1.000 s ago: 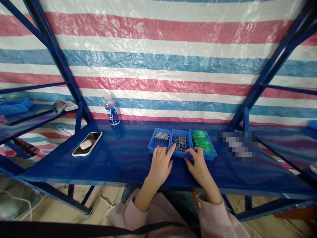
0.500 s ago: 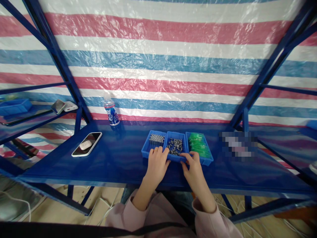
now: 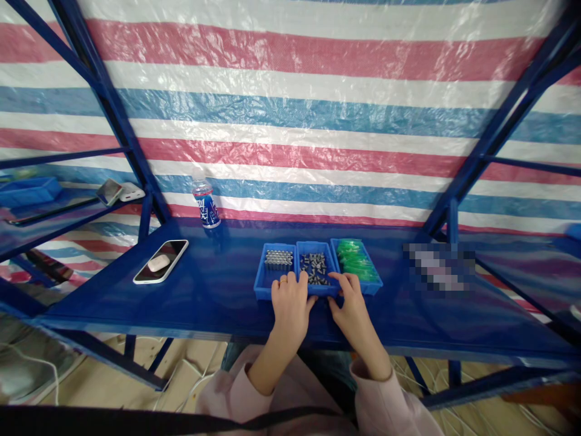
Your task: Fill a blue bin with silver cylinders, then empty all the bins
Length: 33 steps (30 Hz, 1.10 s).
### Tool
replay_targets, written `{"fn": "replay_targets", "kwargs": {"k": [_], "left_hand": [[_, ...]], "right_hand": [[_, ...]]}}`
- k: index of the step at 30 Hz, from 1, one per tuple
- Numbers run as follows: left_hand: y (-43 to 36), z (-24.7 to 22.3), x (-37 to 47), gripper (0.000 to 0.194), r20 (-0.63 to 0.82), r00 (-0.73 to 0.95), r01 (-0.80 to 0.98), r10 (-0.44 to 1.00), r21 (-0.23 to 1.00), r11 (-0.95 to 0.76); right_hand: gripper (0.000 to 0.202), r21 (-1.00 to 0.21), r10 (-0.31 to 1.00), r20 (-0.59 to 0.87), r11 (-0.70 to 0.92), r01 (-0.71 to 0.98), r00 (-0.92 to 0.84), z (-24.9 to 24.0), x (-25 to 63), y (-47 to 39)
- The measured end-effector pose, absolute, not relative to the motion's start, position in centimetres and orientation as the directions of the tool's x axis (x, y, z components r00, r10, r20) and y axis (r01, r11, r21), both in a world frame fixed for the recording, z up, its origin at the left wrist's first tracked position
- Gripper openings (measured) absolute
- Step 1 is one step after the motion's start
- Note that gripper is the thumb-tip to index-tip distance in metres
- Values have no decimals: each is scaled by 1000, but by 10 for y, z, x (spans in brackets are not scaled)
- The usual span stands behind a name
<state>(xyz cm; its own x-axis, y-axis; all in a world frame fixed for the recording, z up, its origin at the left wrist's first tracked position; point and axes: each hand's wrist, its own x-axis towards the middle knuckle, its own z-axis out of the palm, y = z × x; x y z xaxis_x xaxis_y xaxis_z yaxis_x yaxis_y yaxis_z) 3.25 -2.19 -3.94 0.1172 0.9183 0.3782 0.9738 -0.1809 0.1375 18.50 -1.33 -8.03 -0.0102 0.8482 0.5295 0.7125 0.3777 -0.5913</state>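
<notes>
Three small blue bins stand side by side on the blue table. The left bin (image 3: 263, 286) holds upright rows of small metal cylinders, the middle bin (image 3: 297, 257) loose dark screw-like parts, and the right bin (image 3: 374, 284) green plastic-wrapped pieces. My left hand (image 3: 289, 306) curls its fingers over the front rim where the left and middle bins meet, its thumb in front of the middle bin. My right hand (image 3: 351, 303) pinches the front right corner of the middle bin between thumb and fingers. My fingers cover part of the front rims.
A white-edged phone (image 3: 175, 251) with a white earbud case (image 3: 158, 263) on it lies to the left. Behind stands a labelled drink bottle (image 3: 206, 206). A blurred-out item (image 3: 438, 269) lies at right. Blue frame posts (image 3: 127, 133) flank the table; striped sheeting (image 3: 290, 121) hangs behind.
The three bins have shifted a little to the left, and the left one now sits straighter. Both hands keep their place at the front rims.
</notes>
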Motion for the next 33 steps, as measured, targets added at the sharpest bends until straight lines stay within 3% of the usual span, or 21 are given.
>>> {"fn": "replay_targets", "kwargs": {"k": [15, 33], "left_hand": [[-7, -42, 24, 43, 390, 223, 951, 893, 114, -287], [0, -43, 23, 42, 398, 240, 949, 885, 94, -300]], "right_hand": [[31, -632, 828, 543, 296, 716, 137, -70, 169, -27], [22, -523, 869, 457, 91, 848, 188, -64, 159, -31]]}}
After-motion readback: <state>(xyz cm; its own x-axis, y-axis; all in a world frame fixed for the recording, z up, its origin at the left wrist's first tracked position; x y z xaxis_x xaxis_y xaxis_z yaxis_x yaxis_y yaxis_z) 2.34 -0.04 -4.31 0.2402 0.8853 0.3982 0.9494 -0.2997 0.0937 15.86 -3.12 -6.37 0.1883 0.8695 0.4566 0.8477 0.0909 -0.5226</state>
